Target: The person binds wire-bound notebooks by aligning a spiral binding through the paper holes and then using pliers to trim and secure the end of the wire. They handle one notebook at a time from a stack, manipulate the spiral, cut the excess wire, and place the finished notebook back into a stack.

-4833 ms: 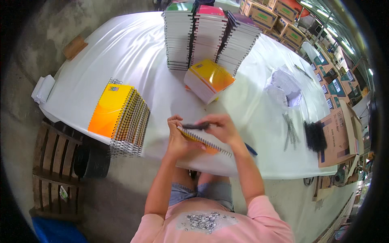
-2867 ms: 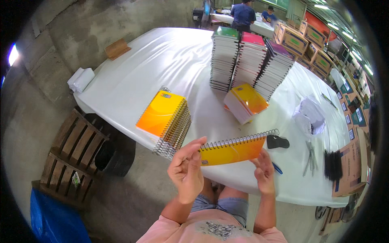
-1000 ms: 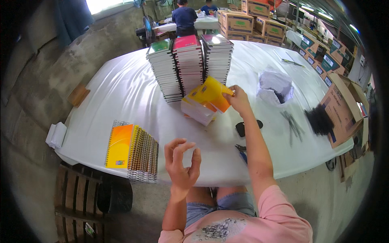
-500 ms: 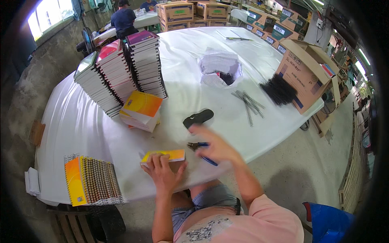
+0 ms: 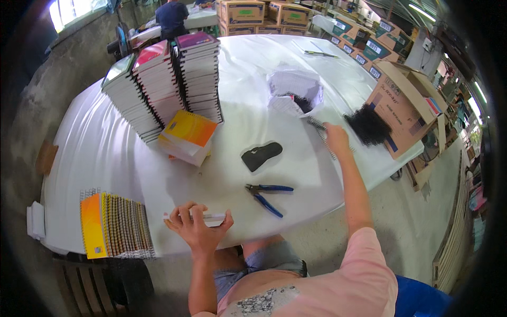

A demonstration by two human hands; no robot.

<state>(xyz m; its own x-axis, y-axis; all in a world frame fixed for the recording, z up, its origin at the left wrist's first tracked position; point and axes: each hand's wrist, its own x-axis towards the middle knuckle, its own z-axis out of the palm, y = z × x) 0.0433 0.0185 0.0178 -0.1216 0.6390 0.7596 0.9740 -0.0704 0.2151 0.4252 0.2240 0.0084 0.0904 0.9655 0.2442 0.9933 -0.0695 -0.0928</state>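
The left hand point(image 5: 198, 224) is gripping an unbound booklet point(image 5: 214, 217) at the near edge of the white-covered desk point(image 5: 232, 137); its fingers are curling over one side and its thumb is pressing at the right end, leaving white page edges showing. The right hand point(image 5: 339, 141) is stretching out to the right side of the desk, its fingertips meeting some loose wire coils point(image 5: 320, 128); whether the fingers are closing on one, I cannot tell.

Between the hands, blue-handled pliers point(image 5: 270, 197) are lying with handles spread, and a black pouch point(image 5: 262, 156) is resting just beyond them. To the left, spiral-bound notebooks point(image 5: 119, 226) are standing in a row, the outermost yellow-and-orange cover bearing a small printed label near its lower edge. Farther off, a pile of yellow-and-orange booklets point(image 5: 188, 133) is sitting against three tall notebook stacks point(image 5: 166, 87) topped in green, red and purple.

On the far right, a crumpled white bag point(image 5: 296, 84) is holding dark coils, and a bundle of black coils point(image 5: 366, 126) is spilling beside an open cardboard box point(image 5: 404, 108) carrying dark lettering and symbols. Beyond the desk, stacked cartons point(image 5: 241, 14) are showing green labels, while brown-and-green cartons point(image 5: 376, 48) on the right are bearing white printed ones.
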